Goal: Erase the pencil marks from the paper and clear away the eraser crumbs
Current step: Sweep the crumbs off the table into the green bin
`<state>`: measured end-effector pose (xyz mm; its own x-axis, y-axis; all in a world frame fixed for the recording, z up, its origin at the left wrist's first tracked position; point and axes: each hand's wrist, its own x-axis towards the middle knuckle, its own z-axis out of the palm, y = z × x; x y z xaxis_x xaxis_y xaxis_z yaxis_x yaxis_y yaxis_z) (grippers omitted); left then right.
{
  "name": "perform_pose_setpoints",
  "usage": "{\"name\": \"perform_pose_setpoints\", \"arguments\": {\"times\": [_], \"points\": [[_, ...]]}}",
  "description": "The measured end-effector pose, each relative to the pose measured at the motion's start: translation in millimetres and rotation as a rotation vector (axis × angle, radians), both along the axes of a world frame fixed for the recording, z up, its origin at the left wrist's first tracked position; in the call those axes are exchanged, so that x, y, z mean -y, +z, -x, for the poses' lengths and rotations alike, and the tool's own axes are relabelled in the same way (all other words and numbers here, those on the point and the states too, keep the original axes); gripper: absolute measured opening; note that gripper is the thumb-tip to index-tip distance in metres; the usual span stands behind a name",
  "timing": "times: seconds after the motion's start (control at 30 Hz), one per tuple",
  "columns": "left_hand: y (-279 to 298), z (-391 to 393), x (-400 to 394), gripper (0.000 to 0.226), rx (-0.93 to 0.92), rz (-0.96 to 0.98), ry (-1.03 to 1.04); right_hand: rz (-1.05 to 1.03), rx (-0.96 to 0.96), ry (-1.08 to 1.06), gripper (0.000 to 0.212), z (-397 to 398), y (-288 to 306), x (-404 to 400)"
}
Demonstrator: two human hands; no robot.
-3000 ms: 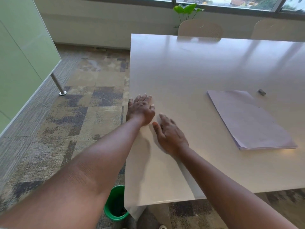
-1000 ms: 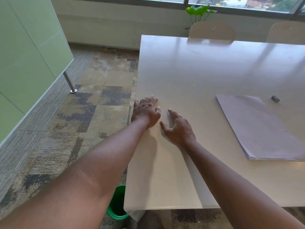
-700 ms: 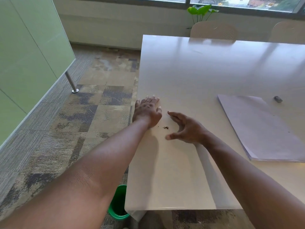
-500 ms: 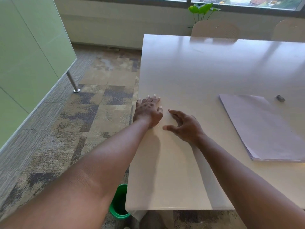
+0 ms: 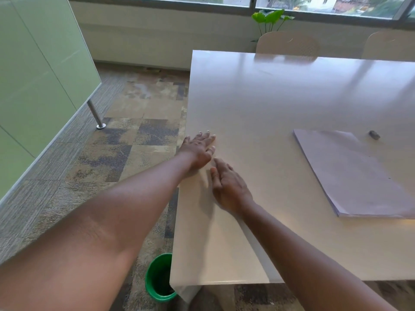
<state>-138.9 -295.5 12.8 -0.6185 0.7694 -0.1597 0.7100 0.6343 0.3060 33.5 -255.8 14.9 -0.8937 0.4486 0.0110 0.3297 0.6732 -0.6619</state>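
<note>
My left hand (image 5: 198,149) lies flat, palm down, at the left edge of the white table (image 5: 269,97), fingers slightly spread. My right hand (image 5: 226,187) lies flat on the tabletop just right of and nearer than the left, fingertips almost touching it; neither hand holds anything. The pale paper stack (image 5: 350,173) rests on the table's right side, far from both hands. A small grey eraser (image 5: 374,135) sits beyond the stack's far right corner. No crumbs show; the spot between the hands is covered.
A green bin (image 5: 160,277) stands on the carpet below the table's near left corner. Two beige chairs (image 5: 288,43) are tucked at the far side, with a potted plant (image 5: 270,17) behind. A green partition (image 5: 40,70) with a metal leg (image 5: 95,116) stands left.
My right hand lifted into a cupped pose, baring a small pile of dark crumbs, then flattened and slid left toward my left hand, covering them. My left hand stayed at the edge.
</note>
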Motion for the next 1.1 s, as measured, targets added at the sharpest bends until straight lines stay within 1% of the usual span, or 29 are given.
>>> {"name": "perform_pose_setpoints", "arguments": {"times": [0.03, 0.1, 0.17, 0.27, 0.37, 0.47, 0.53, 0.57, 0.63, 0.67, 0.73, 0.8, 0.9, 0.97, 1.0, 1.07, 1.1], "points": [[3, 4, 2, 0.056, 0.016, 0.014, -0.023, 0.071, -0.051, 0.015, 0.048, -1, 1, 3], [5, 11, 5, 0.055, 0.028, 0.036, -0.057, 0.171, -0.129, -0.022, 0.045, -2, 4, 1], [3, 13, 7, 0.054, 0.014, 0.035, -0.071, 0.191, -0.159, -0.093, 0.045, -3, 6, -2], [-2, 13, 9, 0.053, 0.007, 0.008, -0.071, 0.11, -0.106, -0.16, 0.049, -4, 4, -2], [-5, 12, 9, 0.052, 0.001, -0.021, -0.064, 0.02, -0.003, -0.137, 0.056, 0, 2, 8], [-9, 10, 11, 0.052, -0.011, -0.065, -0.053, 0.06, 0.025, -0.091, 0.067, 3, 5, 22], [-11, 9, 11, 0.052, -0.011, -0.093, -0.051, 0.161, -0.048, -0.071, 0.078, 5, 6, 28], [-11, 9, 11, 0.052, -0.006, -0.105, -0.048, 0.226, -0.106, -0.074, 0.079, 6, 6, 29], [-12, 9, 13, 0.052, -0.011, -0.119, -0.036, 0.35, -0.204, -0.127, 0.074, 9, 4, 26], [-13, 9, 13, 0.052, -0.015, -0.125, -0.035, 0.38, -0.238, -0.174, 0.07, 9, 4, 25], [-14, 9, 13, 0.052, -0.015, -0.138, -0.039, 0.374, -0.271, -0.26, 0.065, 9, 3, 22], [-14, 8, 14, 0.052, -0.013, -0.144, -0.042, 0.302, -0.244, -0.299, 0.066, 9, 3, 21], [-15, 9, 14, 0.052, -0.012, -0.151, -0.039, 0.151, -0.084, -0.268, 0.071, 10, 3, 26], [-17, 10, 13, 0.052, -0.016, -0.154, -0.041, 0.105, 0.005, -0.207, 0.074, 12, 3, 31], [-17, 10, 13, 0.052, -0.016, -0.155, -0.042, 0.123, 0.005, -0.162, 0.076, 13, 3, 33], [-18, 10, 13, 0.053, -0.017, -0.16, -0.043, 0.262, -0.118, -0.095, 0.08, 13, 4, 33], [-18, 11, 13, 0.053, -0.019, -0.161, -0.044, 0.324, -0.188, -0.098, 0.078, 12, 3, 30]]}}
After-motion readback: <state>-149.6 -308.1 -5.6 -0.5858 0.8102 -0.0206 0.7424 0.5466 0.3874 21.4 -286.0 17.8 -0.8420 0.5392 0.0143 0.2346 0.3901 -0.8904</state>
